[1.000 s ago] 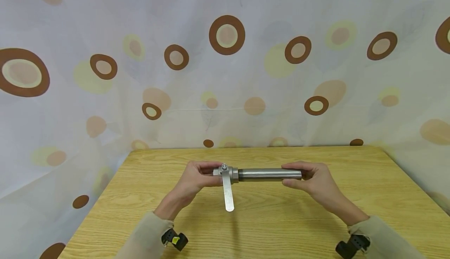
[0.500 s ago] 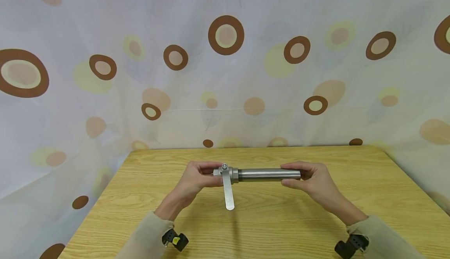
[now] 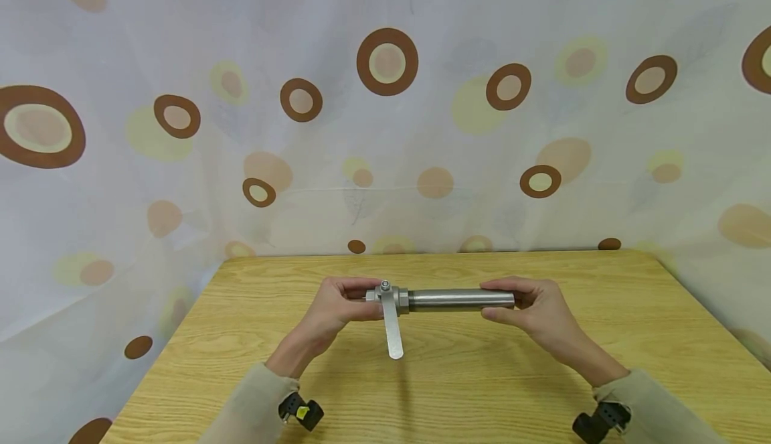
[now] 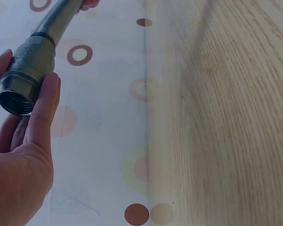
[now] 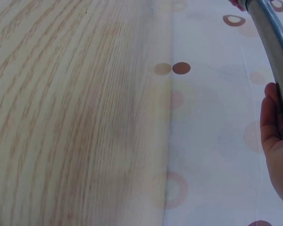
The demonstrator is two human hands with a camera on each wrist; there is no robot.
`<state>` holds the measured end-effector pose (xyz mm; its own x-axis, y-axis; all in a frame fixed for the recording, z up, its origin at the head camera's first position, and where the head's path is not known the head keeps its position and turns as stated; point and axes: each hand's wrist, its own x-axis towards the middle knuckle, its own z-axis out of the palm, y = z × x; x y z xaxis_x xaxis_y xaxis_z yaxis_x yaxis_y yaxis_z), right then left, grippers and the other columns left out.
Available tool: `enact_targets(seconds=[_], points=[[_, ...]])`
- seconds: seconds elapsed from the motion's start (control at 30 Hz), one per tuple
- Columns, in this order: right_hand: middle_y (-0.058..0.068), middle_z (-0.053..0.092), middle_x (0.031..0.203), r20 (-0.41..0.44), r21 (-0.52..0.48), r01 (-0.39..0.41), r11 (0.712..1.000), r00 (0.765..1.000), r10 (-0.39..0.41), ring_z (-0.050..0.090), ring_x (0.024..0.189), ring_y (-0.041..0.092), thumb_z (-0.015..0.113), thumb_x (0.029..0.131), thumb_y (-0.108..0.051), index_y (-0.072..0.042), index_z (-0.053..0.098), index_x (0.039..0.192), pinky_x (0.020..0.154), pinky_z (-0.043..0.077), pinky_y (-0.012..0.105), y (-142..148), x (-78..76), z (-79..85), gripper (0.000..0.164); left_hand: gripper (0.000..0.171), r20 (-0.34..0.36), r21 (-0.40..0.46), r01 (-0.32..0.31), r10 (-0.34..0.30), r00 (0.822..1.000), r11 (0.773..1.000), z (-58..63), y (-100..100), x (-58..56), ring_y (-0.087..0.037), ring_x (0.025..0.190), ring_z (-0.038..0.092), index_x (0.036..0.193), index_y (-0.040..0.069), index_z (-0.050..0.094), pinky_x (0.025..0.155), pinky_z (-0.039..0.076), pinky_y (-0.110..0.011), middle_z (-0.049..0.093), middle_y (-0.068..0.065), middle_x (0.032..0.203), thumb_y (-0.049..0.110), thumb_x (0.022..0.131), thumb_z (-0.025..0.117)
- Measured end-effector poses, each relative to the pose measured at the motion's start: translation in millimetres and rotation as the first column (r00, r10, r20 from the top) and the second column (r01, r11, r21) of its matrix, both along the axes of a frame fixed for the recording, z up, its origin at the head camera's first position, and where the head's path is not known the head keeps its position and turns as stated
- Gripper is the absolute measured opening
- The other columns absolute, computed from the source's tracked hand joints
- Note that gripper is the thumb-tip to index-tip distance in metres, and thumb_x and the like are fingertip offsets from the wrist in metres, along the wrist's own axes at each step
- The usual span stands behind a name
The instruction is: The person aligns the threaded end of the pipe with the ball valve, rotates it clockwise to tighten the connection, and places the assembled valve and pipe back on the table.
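Head view: above the table (image 3: 458, 377), fingers (image 3: 506, 282) of the right hand (image 3: 545, 307) grasp the pipe (image 3: 448, 300), those of the left hand (image 3: 331, 307) the valve (image 3: 396, 298) at its end, whose lever (image 3: 393, 331) has swung slightly, suggesting a small turn at most.

Faint raised marking (image 4: 23, 52) on the body of the metal valve (image 4: 32, 65), just beside the threaded end of the metal pipe (image 4: 59, 20), its characters were too small and blurred to read, no text was legible.
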<state>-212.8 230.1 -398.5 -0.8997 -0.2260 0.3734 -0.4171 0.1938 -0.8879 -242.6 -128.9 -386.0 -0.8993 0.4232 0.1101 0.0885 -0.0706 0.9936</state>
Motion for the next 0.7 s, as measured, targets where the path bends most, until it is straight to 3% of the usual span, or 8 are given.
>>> enact_targets(seconds=[0.7], points=[[-0.002,0.076,0.112,-0.008,0.003,0.001,1.0,1.0,-0.001,0.071,0.087,0.015,0.083,0.088,0.0,0.003,0.076,0.124,0.069,0.063,0.028,0.1,0.4,-0.2,0.036,0.044,0.006,-0.008,-0.006,0.006,1.0,1.0,-1.9,1.4,-1.5,-0.021,0.098,0.074,0.13,-0.013,0.068,0.089,0.063,-0.039,0.076,-0.019,0.114,-0.006,0.087,0.079]])
